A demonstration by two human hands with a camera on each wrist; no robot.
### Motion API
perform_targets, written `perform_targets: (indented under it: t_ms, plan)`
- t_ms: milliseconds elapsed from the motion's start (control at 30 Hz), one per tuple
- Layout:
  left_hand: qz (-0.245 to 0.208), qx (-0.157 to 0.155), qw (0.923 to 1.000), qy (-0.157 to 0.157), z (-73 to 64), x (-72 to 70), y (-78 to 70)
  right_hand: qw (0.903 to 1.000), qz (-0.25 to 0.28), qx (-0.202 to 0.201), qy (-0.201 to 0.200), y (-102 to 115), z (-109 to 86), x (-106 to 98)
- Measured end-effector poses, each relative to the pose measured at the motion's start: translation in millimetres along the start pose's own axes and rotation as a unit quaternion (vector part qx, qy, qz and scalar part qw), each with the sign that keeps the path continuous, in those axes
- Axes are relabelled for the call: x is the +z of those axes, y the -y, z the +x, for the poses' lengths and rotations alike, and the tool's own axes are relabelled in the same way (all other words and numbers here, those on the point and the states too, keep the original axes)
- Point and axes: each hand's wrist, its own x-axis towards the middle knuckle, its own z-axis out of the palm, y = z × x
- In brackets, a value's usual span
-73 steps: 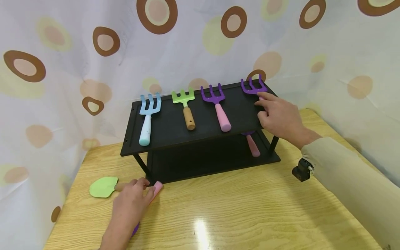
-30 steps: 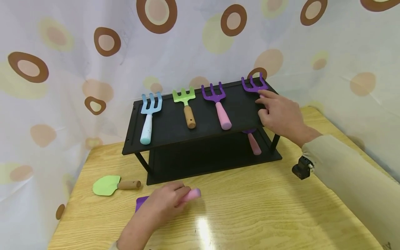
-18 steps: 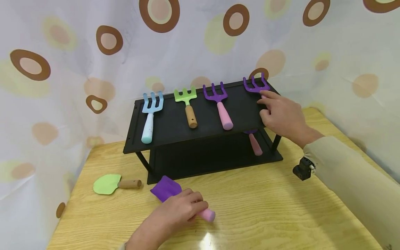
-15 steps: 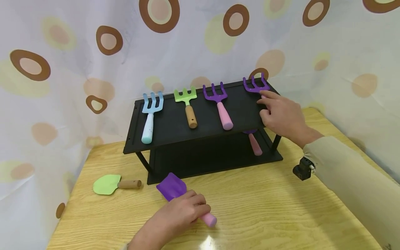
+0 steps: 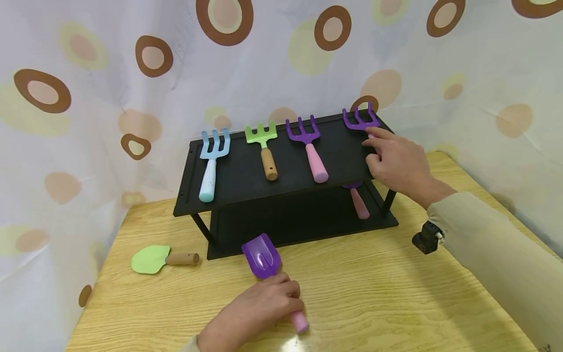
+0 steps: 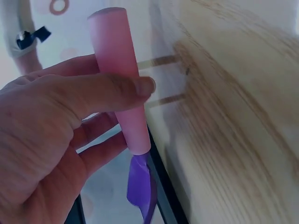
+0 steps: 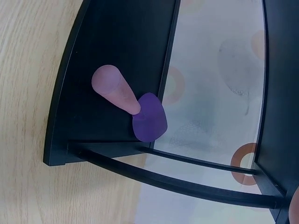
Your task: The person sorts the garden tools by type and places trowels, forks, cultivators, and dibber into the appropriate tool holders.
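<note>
My left hand (image 5: 268, 303) grips the pink handle of a purple hand shovel (image 5: 262, 256), just in front of the black two-tier rack (image 5: 246, 188). In the left wrist view, thumb and fingers (image 6: 107, 91) wrap the pink handle (image 6: 112, 42), blade pointing away. My right hand (image 5: 398, 164) is over the handle of the rightmost purple hand rake (image 5: 361, 124) on the top shelf, its fingers bent around the mostly covered handle. Left of it lie another purple hand rake (image 5: 314, 164), a green hand rake (image 5: 268, 164) and a blue hand rake (image 5: 208, 181).
A purple trowel (image 7: 149, 116) with a pink handle lies on the lower shelf's right end. Left of the rack, a green trowel (image 5: 150, 259) with a wooden handle lies on the wooden table (image 5: 374, 293). A patterned curtain (image 5: 272, 63) hangs behind.
My left hand has taken hold of the purple hand shovel, moved it right along the rack's front and turned its blade toward the rack. My right hand stays where it was.
</note>
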Motion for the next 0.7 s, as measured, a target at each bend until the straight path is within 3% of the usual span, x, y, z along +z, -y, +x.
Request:
perform_targets:
  t_ms: [300,433,567,700]
  plan:
    - [-0.013,-0.002,0.9999,0.006,0.8,5.7,2.0,1.0,-0.002,-0.001,-0.008,1.7,0.2,-0.4]
    - [0.008,-0.009,0.9999,-0.001,0.0,8.1,0.9,1.0,-0.002,-0.001,-0.008,1.9,0.0,-0.8]
    - [-0.001,-0.031,0.9995,-0.001,-1.9,9.6,-1.3,1.0,0.0,0.002,-0.008,1.5,-0.5,-0.6]
    - [-0.044,-0.069,0.9966,0.012,-4.9,9.7,-4.6,1.0,0.0,0.004,-0.005,1.3,-0.3,0.0]
